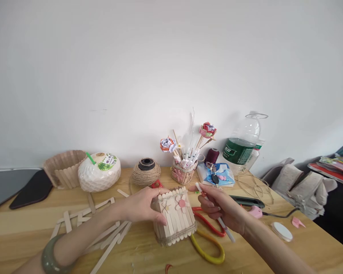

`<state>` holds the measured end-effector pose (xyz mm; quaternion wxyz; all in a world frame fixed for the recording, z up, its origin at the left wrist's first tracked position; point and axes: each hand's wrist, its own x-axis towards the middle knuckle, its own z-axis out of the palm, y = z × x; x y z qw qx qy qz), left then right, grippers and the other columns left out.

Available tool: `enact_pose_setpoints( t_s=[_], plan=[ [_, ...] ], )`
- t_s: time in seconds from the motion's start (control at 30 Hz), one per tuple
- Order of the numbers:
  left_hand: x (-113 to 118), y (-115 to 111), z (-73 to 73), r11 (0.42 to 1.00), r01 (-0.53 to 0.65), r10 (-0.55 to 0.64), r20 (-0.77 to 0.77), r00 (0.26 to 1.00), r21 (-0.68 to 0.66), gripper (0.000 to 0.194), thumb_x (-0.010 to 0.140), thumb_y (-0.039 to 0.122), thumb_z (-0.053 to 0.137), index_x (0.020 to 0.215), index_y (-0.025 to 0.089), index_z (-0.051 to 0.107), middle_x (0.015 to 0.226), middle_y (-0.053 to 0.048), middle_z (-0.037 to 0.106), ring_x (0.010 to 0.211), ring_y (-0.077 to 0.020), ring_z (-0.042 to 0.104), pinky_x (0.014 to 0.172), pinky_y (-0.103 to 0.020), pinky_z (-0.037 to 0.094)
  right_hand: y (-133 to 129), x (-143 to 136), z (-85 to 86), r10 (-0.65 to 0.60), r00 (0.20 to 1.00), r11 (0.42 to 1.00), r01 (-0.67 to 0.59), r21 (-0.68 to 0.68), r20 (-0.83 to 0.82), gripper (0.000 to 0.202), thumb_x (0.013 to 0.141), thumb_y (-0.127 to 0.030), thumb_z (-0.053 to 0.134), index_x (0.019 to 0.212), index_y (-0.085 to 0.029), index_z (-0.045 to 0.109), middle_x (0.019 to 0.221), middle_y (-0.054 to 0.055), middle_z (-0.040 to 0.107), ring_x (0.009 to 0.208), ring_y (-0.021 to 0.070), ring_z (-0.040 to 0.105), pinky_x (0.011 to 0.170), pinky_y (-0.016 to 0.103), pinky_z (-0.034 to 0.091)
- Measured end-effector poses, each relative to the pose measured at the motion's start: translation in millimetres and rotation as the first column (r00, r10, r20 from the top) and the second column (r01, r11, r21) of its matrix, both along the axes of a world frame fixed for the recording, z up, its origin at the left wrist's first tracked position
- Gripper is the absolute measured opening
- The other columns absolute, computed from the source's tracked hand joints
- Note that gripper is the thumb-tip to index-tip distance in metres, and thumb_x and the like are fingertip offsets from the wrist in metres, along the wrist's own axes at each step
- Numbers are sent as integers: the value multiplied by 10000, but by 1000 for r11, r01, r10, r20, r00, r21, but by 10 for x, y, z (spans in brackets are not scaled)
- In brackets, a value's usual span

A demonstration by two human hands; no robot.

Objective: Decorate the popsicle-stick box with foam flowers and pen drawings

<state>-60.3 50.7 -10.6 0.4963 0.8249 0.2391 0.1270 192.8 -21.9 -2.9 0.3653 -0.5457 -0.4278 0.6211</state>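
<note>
A small holder of upright wooden sticks (175, 220) stands in the middle of the table, with twine round its top and bottom and two flower shapes on its front. My left hand (144, 205) grips its left side, thumb on the front and fingers behind. In my right hand (215, 203), just right of the holder, is a slim white marker (227, 230), slanting down to the right. The index finger reaches toward the holder's upper right corner. Scissors with red (210, 224) and yellow (210, 253) handles lie partly behind and beside the holder.
Loose sticks (105, 253) lie at the left. Behind stand a white coconut (99, 177), a twine spool (145, 176), a pen holder with paper flowers (183, 171) and a bottle (241, 146). A pink glue gun (255, 212) and a white lid (282, 231) lie at the right.
</note>
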Motion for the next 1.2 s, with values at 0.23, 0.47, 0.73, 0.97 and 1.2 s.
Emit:
enact_pose_setpoints(
  t_s=[0.23, 0.47, 0.73, 0.97, 1.2],
  plan=[
    [-6, 5, -4, 998, -18, 22, -63, 998, 56, 649, 684, 451, 774, 1247, 194, 579, 1205, -46, 680, 1094, -276, 610, 930, -334, 464, -135, 131, -87, 23, 989, 987, 1, -163, 146, 573, 879, -654, 400, 1039, -135, 581, 491, -72, 408, 403, 59, 209, 401, 178, 142],
    [-30, 26, -51, 995, -49, 59, -117, 991, 88, 698, 698, 469, 746, 1307, 201, 534, 1286, -52, 637, 1171, -297, 565, 982, -349, 433, -219, 231, -78, 10, 928, 982, 60, -177, 372, 235, 869, -375, 543, 931, -150, 572, 506, 6, 605, 464, 110, 486, 409, 196, 245],
    [-11, 12, -22, 998, -41, 45, -84, 995, 45, 677, 676, 469, 770, 1259, 192, 567, 1236, -53, 660, 1125, -291, 589, 946, -350, 454, -251, 294, -145, -25, 898, 990, 82, -112, 438, 218, 722, -170, 634, 850, -224, 466, 502, -49, 608, 470, 103, 505, 406, 173, 310],
    [-20, 24, -52, 999, -31, 34, -58, 998, 38, 699, 683, 465, 782, 1287, 195, 559, 1258, -56, 649, 1148, -288, 577, 962, -349, 444, -283, 284, -55, -14, 970, 999, 25, -41, 241, 220, 697, -344, 702, 744, -158, 595, 671, 40, 672, 532, 104, 563, 453, 202, 427],
    [-23, 28, -41, 1000, -4, 4, -17, 1000, 31, 648, 690, 441, 787, 1246, 179, 585, 1170, -66, 688, 1075, -277, 614, 924, -351, 464, -281, -17, 80, -130, 972, 955, 176, 239, -196, 409, 591, -336, 820, 938, -201, 650, 756, 4, 606, 621, 110, 570, 523, 216, 467]
  ],
)
